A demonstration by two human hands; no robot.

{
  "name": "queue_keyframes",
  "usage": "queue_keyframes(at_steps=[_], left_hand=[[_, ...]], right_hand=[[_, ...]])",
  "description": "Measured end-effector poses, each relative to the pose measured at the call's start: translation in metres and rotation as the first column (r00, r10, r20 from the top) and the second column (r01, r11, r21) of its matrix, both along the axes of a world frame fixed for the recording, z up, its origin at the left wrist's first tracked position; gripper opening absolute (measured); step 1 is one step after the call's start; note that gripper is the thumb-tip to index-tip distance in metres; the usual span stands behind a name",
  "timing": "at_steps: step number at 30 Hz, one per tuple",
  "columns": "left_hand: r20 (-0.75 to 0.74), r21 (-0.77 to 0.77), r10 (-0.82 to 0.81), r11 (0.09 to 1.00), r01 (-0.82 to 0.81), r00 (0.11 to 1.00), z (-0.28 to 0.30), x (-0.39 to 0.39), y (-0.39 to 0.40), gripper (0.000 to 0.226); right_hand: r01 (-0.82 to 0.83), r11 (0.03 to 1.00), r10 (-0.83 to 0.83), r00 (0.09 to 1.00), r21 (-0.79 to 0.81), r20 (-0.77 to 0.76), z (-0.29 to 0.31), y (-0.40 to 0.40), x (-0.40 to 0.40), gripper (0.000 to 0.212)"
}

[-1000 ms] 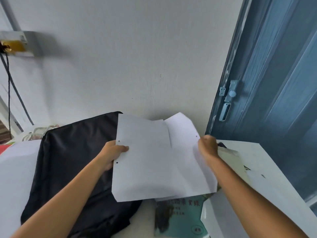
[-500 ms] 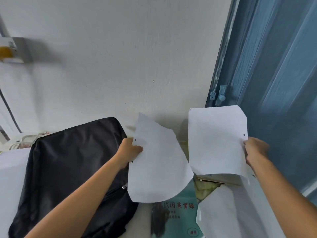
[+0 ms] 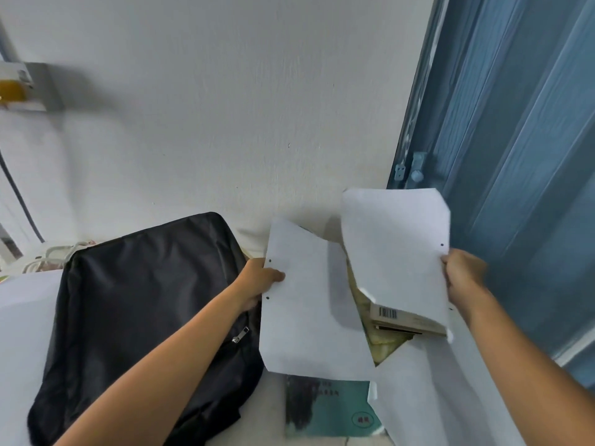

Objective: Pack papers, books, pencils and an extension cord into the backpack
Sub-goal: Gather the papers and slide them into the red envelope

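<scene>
Since half a second ago your two sheets sit a bit closer together and the view has tipped up slightly; a second ago both overlapped in front of you. Head view only: your left hand (image 3: pixel 257 281) grips the left sheet of paper (image 3: pixel 309 304) at its punched edge, thumb on top, fingers curled behind it. Your right hand (image 3: pixel 463 272) pinches the right sheet of paper (image 3: pixel 396 249) at its right edge, fingers wrapped round the back; that sheet stands higher, near the blue door (image 3: pixel 521 156). The sheets are apart with a gap between them. Through the gap a book with a barcode (image 3: pixel 405 320) shows, lying on yellowish stuff you can't identify. A teal book (image 3: pixel 328 403) lies flat below the left sheet. The black backpack (image 3: pixel 138 310) lies to your left, zip pull (image 3: pixel 240 334) visible, whether open can't tell. White cord (image 3: pixel 51 255) bunched behind the backpack by the wall (image 3: pixel 209 107). More loose paper (image 3: pixel 428 397) bottom right under your right forearm.
</scene>
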State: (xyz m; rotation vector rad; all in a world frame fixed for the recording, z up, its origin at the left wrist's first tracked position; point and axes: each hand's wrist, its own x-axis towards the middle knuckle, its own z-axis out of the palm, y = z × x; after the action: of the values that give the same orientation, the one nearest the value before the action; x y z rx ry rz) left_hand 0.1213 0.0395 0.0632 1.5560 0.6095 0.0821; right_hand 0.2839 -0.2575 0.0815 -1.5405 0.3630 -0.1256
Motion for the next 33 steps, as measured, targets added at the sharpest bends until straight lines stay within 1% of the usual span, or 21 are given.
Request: queue_keyframes(at_steps=[2,4,5,7,8,9,10,12,14,17,20,22,25,27,29,31,33], left_hand=[[0.007,-0.109,0.027,0.994,-0.026,1.0,0.0,0.003,-0.008,0.016],[0.022,-0.241,0.083,0.968,-0.075,0.996,0.002,0.004,-0.018,0.021],[0.037,-0.3,0.097,0.95,-0.082,0.995,0.001,0.005,-0.021,0.03],[0.078,-0.368,0.056,0.929,-0.024,0.995,-0.003,0.01,-0.021,0.049],[0.088,-0.368,0.021,0.93,0.012,0.996,-0.005,0.011,-0.022,0.052],[0.081,-0.338,-0.009,0.94,0.036,0.997,-0.006,0.01,-0.023,0.046],[0.059,-0.273,-0.028,0.961,0.043,0.998,-0.006,0.009,-0.023,0.039],[0.029,-0.129,-0.032,0.991,0.035,0.999,-0.008,0.011,-0.022,0.033],[0.058,-0.081,-0.046,0.995,0.051,0.997,-0.002,0.012,-0.019,0.028],[0.146,0.021,-0.105,0.994,0.103,0.984,0.019,0.018,-0.025,0.023],[0.268,0.065,-0.206,0.978,0.196,0.941,0.046,0.028,-0.043,0.027],[0.331,0.041,-0.265,0.963,0.267,0.906,0.057,0.038,-0.054,0.035],[0.374,-0.053,-0.344,0.919,0.39,0.861,0.056,0.057,-0.081,0.026],[0.346,-0.091,-0.406,0.883,0.46,0.846,0.044,0.068,-0.102,0.032],[0.283,-0.129,-0.446,0.859,0.495,0.849,0.023,0.078,-0.122,0.033],[0.207,-0.147,-0.468,0.853,0.501,0.859,0.0,0.089,-0.138,0.028],[0.142,-0.127,-0.478,0.86,0.495,0.867,-0.019,0.099,-0.151,0.024]], right_hand=[[-0.073,0.997,0.074,0.997,-0.034,0.001,-0.013,0.022,-0.016,0.028],[-0.128,0.988,0.128,0.992,-0.084,-0.006,-0.031,0.045,-0.029,0.028],[-0.151,0.983,0.151,0.989,-0.109,-0.006,-0.039,0.054,-0.035,0.028],[-0.191,0.968,0.193,0.981,-0.163,-0.004,-0.054,0.071,-0.046,0.029],[-0.209,0.96,0.212,0.977,-0.184,-0.004,-0.06,0.077,-0.051,0.031],[-0.233,0.952,0.236,0.972,-0.197,-0.005,-0.062,0.082,-0.056,0.031],[-0.259,0.942,0.264,0.965,-0.212,-0.007,-0.063,0.085,-0.059,0.029],[-0.315,0.915,0.328,0.945,-0.253,0.011,-0.06,0.084,-0.063,0.023],[-0.333,0.896,0.364,0.93,-0.294,0.057,-0.055,0.079,-0.06,0.018],[-0.287,0.918,0.319,0.945,-0.272,0.08,-0.046,0.05,-0.05,0.011],[-0.198,0.949,0.219,0.974,-0.247,0.057,-0.044,-0.002,-0.041,0.015],[-0.127,0.964,0.136,0.991,-0.235,0.022,-0.048,-0.041,-0.038,0.019],[-0.018,0.972,-0.001,0.997,-0.234,-0.079,-0.059,-0.101,-0.042,0.025],[-0.008,0.96,-0.042,0.984,-0.281,-0.173,-0.066,-0.137,-0.05,0.029],[0.011,0.943,-0.098,0.964,-0.334,-0.247,-0.075,-0.168,-0.06,0.035],[0.028,0.935,-0.145,0.94,-0.354,-0.309,-0.083,-0.192,-0.073,0.032],[-0.017,0.932,-0.126,0.92,-0.361,-0.371,-0.09,-0.207,-0.086,0.029]])
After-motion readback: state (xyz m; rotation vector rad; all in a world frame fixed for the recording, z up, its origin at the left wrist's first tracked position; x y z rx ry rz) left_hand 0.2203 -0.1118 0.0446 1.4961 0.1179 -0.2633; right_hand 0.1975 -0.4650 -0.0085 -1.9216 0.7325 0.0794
